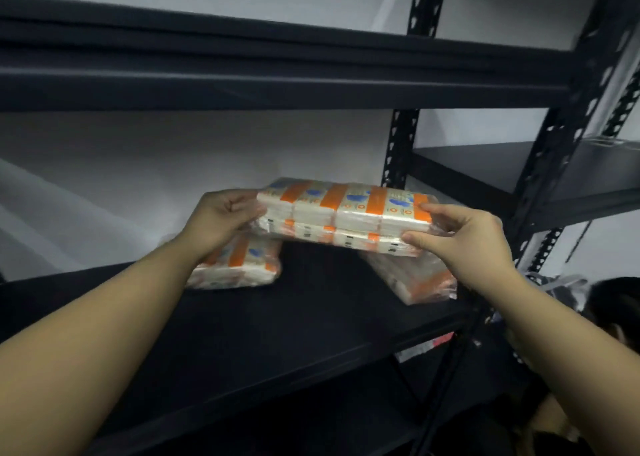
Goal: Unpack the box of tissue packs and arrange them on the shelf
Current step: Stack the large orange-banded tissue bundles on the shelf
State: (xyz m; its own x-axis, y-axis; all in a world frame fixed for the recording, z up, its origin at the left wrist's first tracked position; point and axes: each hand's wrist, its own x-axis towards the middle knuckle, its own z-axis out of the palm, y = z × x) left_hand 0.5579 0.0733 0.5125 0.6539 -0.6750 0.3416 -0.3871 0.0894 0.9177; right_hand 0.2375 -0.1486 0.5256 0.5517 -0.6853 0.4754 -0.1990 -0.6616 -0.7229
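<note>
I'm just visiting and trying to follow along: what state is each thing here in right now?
Held tissue bundle: lifted above the shelf, level, gripped at both ends.
Left hand: closed on the bundle's left end.
Right hand: fingers pinching the right end.
Left bundle: lying on the shelf.
Right bundle: lying on the shelf, angled.
Shelf board: mostly bare.

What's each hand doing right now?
Left hand: closed on the left end of the tissue bundle.
Right hand: closed on the bundle's right end, above the shelf.
</note>
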